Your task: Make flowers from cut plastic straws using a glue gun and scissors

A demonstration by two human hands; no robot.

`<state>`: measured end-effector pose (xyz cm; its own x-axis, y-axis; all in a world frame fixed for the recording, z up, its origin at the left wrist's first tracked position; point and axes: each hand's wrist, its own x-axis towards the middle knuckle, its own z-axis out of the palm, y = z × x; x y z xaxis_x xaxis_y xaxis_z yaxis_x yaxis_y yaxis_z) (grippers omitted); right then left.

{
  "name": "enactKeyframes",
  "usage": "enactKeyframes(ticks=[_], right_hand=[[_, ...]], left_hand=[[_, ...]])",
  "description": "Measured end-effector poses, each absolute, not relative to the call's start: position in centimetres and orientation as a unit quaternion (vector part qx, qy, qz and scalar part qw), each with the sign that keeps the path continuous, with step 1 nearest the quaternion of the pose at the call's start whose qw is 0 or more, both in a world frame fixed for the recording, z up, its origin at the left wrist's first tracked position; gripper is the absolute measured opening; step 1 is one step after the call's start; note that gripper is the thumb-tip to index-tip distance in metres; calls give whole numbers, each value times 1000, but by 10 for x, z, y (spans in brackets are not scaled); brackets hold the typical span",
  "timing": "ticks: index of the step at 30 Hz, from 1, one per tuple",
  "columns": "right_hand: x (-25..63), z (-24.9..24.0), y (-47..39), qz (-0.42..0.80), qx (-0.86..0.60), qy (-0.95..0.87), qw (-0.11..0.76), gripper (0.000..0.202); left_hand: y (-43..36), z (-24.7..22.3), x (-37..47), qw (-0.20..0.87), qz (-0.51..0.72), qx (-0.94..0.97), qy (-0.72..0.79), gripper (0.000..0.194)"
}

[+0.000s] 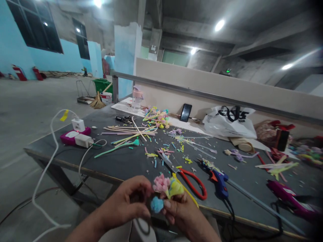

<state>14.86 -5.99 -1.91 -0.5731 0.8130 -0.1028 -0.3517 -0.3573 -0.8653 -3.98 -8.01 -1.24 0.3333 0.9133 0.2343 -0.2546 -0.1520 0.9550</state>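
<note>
My right hand (186, 211) pinches a small bunch of fuzzy pipe-cleaner flowers just in front of the table edge. In the bunch are a pink flower (162, 184), a blue flower (156, 204) and a yellow flower (176, 188). My left hand (123, 201) is curved at the left of the bunch, thumb and fingers apart, with nothing visible between them. Whether its fingertips touch the pink flower I cannot tell. Beyond the bunch lie red-handled scissors (193, 183), partly spread. A blue glue gun (219, 181) lies right of them.
Pipe-cleaner stems (131, 130), cut scraps and a flower pile (157, 117) cover the table (111, 164). A magenta power strip (66, 137) with chargers sits left. Farther back are a phone (186, 112), a bottle (137, 97) and a white bag (229, 122). A magenta glue gun (290, 200) lies right.
</note>
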Motion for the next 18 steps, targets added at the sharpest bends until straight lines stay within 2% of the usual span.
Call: enactKeyframes(ticks=[2, 5, 7, 12, 18], right_hand=[[151, -19, -62, 771, -284, -430, 374, 26], [150, -20, -65, 758, -310, -418, 393, 29], [149, -21, -67, 737, -335, -431, 398, 29], [148, -18, -69, 692, -367, -503, 365, 31], [146, -20, -70, 662, -387, -514, 384, 37]], left_hand=[[-80, -13, -41, 635, 516, 497, 288, 43], [-76, -10, -38, 681, 481, 477, 276, 72], [-75, -6, -35, 668, 461, 514, 276, 75], [-76, 2, -34, 562, 454, 621, 303, 43], [-83, 5, -31, 543, 494, 598, 323, 15]])
